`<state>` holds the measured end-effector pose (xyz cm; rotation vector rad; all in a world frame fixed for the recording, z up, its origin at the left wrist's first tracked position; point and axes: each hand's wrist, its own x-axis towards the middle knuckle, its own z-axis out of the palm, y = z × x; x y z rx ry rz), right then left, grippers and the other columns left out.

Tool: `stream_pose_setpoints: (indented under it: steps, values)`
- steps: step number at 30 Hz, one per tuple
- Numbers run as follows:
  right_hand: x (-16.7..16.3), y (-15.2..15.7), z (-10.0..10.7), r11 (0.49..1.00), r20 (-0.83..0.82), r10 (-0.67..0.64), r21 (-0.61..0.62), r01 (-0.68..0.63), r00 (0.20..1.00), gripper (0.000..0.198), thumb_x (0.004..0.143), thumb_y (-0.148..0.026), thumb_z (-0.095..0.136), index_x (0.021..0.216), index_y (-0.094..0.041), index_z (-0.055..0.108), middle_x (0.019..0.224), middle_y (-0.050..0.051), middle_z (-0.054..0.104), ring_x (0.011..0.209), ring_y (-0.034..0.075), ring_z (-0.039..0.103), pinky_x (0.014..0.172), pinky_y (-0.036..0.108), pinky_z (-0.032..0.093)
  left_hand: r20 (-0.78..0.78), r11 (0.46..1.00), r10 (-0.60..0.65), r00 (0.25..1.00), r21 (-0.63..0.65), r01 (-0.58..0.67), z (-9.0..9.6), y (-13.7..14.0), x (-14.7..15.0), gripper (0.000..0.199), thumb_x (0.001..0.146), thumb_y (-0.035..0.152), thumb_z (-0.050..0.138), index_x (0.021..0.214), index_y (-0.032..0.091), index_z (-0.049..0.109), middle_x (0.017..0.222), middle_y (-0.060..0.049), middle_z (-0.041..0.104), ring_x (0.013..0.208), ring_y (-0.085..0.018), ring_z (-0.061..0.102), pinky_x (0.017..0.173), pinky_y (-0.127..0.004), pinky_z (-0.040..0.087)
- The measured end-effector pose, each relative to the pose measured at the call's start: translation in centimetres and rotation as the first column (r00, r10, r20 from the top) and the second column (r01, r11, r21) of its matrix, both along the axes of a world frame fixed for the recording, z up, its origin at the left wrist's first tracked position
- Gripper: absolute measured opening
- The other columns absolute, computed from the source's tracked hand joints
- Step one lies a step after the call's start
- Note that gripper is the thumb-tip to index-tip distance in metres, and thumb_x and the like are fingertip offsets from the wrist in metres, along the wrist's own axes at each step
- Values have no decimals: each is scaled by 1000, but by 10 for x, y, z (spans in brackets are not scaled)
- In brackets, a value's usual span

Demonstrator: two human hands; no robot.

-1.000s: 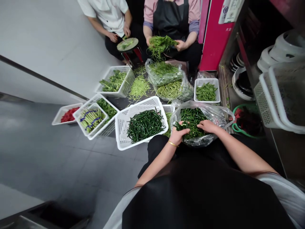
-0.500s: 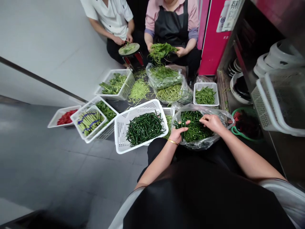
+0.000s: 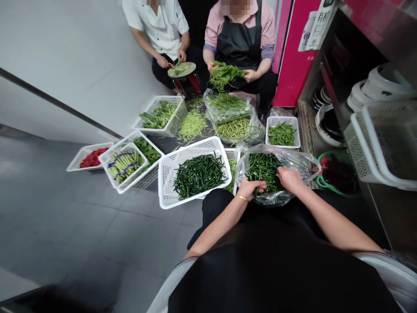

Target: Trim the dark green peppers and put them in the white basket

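Observation:
A clear plastic bag (image 3: 301,161) full of thin dark green chili peppers (image 3: 265,163) lies open at my knees. My left hand (image 3: 250,188), with a gold bangle at its wrist, is curled round some chilies at the bag's near left side. On the right of the same heap, my right hand (image 3: 289,179) has its fingertips closed in a pinch on the chilies; exactly what sits between them is partly hidden. Just left of the bag, a white perforated basket (image 3: 167,191) holds a pile of similar green chilies (image 3: 198,176).
Two people sit opposite; one holds leafy greens (image 3: 224,74), the other works at a round stool (image 3: 181,69). Baskets of greens (image 3: 158,115), bundled stalks (image 3: 124,165) and red pieces (image 3: 94,158) stand leftward. A steel shelf (image 3: 374,195) and green basket (image 3: 325,184) flank my right.
My left hand has moved slightly right and lower against the chili heap. My right hand has dipped down into the chilies. The view has shifted a little.

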<state>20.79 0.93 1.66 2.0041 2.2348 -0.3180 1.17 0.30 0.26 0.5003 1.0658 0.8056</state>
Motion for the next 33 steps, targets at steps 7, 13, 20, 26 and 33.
stream_pose_setpoints:
  steps: [7, 13, 20, 26, 33]
  values:
    - [-19, 35, -18, 979, 79, 181, -110, -172, 980, 33, 96, -29, 41, 118, -19, 63, 118, 15, 62, 93, 24, 67, 76, 32, 49, 164, 997, 43, 986, 51, -52, 5, 3, -25, 31, 51, 16, 83, 77, 8, 68, 67, -6, 67, 56, -9, 56, 53, -23, 43]
    - [-17, 49, -25, 986, -72, 158, -44, -162, 985, 24, 89, -22, 54, 110, -13, 62, 111, 18, 65, 94, 24, 68, 81, 32, 50, 177, 997, 80, 981, -8, -79, 1, 7, -27, 31, 47, 17, 82, 71, 8, 66, 59, -3, 62, 50, -8, 53, 49, -22, 41]
    - [-14, 23, -17, 957, -836, -276, -282, 59, 475, 33, 85, -48, 58, 73, -17, 60, 57, 2, 65, 48, 14, 61, 50, 24, 50, -43, 977, 212, 976, 39, -210, -10, 9, 5, 27, 50, 16, 84, 67, 9, 65, 64, -8, 68, 59, -16, 65, 57, -26, 52]
    - [-27, 5, -9, 985, -916, -170, -156, 69, 363, 44, 81, -60, 58, 65, -19, 56, 52, -1, 61, 44, 12, 56, 48, 24, 46, 38, 983, 158, 987, 88, -161, -10, -1, 10, 35, 47, 21, 88, 71, 9, 66, 70, -6, 69, 60, -15, 65, 63, -29, 54]
    - [-37, -7, 10, 968, -470, 102, 249, 21, 877, 37, 96, -40, 37, 78, -17, 60, 84, 12, 69, 73, 20, 64, 62, 27, 44, 37, 988, 52, 998, 143, -56, 6, -8, 12, 39, 49, 28, 88, 73, 9, 64, 60, -4, 64, 54, -15, 61, 58, -30, 51]
